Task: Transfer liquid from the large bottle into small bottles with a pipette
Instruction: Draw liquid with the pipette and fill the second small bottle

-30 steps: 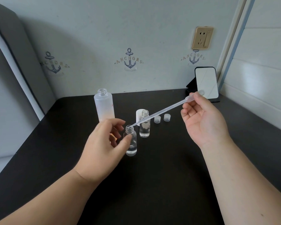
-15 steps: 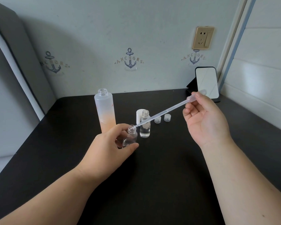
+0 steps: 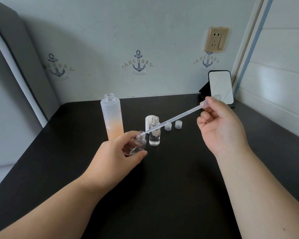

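Mid-transfer: left hand (image 3: 118, 156) grips small bottle (image 3: 138, 144), tilted, part-filled; right hand (image 3: 219, 125) pinches pipette (image 3: 173, 120) bulb, tip at its mouth; 2nd small bottle (image 3: 154, 133) just beyond already holds liquid (caps off), large bottle (image 3: 112, 118) behind left hand, open.

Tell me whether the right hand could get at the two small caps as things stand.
Probably yes: the two small caps lie uncovered just left of the right hand, but its fingers pinch the pipette, which it would have to put down first.
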`<state>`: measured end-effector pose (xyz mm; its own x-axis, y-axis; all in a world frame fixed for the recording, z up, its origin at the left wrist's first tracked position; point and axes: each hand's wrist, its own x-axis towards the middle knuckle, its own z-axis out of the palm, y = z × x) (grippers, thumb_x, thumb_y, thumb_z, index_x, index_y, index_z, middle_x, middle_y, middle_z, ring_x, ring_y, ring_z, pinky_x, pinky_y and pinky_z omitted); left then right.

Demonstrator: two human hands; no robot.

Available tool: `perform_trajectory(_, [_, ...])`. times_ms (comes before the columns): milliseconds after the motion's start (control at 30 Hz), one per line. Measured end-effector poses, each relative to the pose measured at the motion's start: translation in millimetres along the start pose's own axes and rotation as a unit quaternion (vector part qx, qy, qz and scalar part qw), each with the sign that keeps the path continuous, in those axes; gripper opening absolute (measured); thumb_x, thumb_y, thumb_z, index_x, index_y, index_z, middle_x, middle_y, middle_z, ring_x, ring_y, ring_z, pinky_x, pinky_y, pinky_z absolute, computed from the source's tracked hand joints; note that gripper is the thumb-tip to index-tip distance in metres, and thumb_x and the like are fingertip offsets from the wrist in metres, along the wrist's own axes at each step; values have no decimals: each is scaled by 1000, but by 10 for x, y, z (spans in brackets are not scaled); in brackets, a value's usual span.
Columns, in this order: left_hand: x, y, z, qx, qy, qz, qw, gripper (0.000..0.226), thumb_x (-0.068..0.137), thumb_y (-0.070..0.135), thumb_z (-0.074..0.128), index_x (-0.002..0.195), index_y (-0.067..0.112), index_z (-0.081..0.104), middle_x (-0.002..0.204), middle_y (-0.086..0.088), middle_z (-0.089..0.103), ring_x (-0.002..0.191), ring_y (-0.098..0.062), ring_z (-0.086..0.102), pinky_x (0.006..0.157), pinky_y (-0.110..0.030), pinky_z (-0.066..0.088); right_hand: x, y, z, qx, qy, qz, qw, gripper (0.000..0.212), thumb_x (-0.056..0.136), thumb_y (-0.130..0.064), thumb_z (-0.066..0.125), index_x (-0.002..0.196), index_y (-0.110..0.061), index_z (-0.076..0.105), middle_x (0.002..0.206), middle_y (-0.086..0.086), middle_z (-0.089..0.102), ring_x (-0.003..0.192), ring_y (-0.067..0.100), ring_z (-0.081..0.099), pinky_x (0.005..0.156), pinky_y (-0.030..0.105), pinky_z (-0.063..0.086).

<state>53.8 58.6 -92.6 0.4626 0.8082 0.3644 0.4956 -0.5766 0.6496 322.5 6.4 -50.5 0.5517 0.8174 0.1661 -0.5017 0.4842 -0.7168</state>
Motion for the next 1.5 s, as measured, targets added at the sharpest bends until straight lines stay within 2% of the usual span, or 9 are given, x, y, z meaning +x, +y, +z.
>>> perform_trajectory(200, [6,1,8,4,4,-3,1000,48,81,44,79,125,43,61,94,31,66,96,9,62,75,1,44,2,0,-4,4,4,-4,1000,16,90,-9,69,77,-15,76,77,1,68,56,9,51,57,19,42])
perform_trajectory(467, [3,4,8,2,4,-6,1000,50,81,46,78,128,42,62,97,27,68,93,3,65,87,-15,52,7,-9,-10,2,7,-10,1000,19,91,-5,68,78,-15,79,76,3,71,55,8,50,56,18,42])
perform_trajectory(867, [7,10,1,2,5,4,1000,47,81,45,78,125,43,61,95,29,67,96,7,63,77,-2,45,-3,-20,-24,-14,7,-13,1000,15,90,-3,69,84,-12,80,81,8,71,54,9,46,55,17,40])
perform_trajectory(1067, [7,14,12,-13,2,-15,1000,45,80,42,82,118,43,59,95,24,67,95,9,61,73,0,45,-21,-12,-14,-20,9,3,1000,17,90,-10,68,80,-16,80,79,2,72,60,11,56,61,20,45])
perform_trajectory(1200, [20,-7,11,-31,-13,-34,999,44,79,42,83,113,47,55,100,22,69,95,6,64,78,-11,51,-30,-10,-5,-6,13,20,1000,17,90,-14,68,77,-14,78,79,1,70,59,14,54,59,21,46])
perform_trajectory(1333, [-2,-8,9,-62,-29,-11,998,49,79,34,83,112,54,52,104,28,68,99,6,66,80,-8,50,-23,-16,-10,22,24,28,999,16,90,-14,68,77,-11,77,80,1,69,59,13,55,58,21,46])
perform_trajectory(1400, [-18,1,-13,-125,13,8,992,45,81,24,72,116,47,56,104,21,69,98,-5,69,83,-19,54,-22,-19,-17,27,23,30,999,16,91,-15,67,78,-11,76,81,1,69,60,12,55,58,21,46])
perform_trajectory(1467, [-31,5,-51,-188,107,28,976,41,80,15,59,115,36,61,100,10,71,93,-15,68,81,-32,55,-18,-15,-24,26,23,32,999,18,93,-15,66,79,-11,76,82,1,70,60,12,56,58,21,46])
perform_trajectory(1500, [-29,2,-74,-199,162,34,966,39,81,13,57,112,36,61,96,10,69,90,-13,67,78,-31,55,-17,-14,-25,26,24,33,999,18,93,-15,66,79,-11,76,82,1,70,60,12,56,59,21,46])
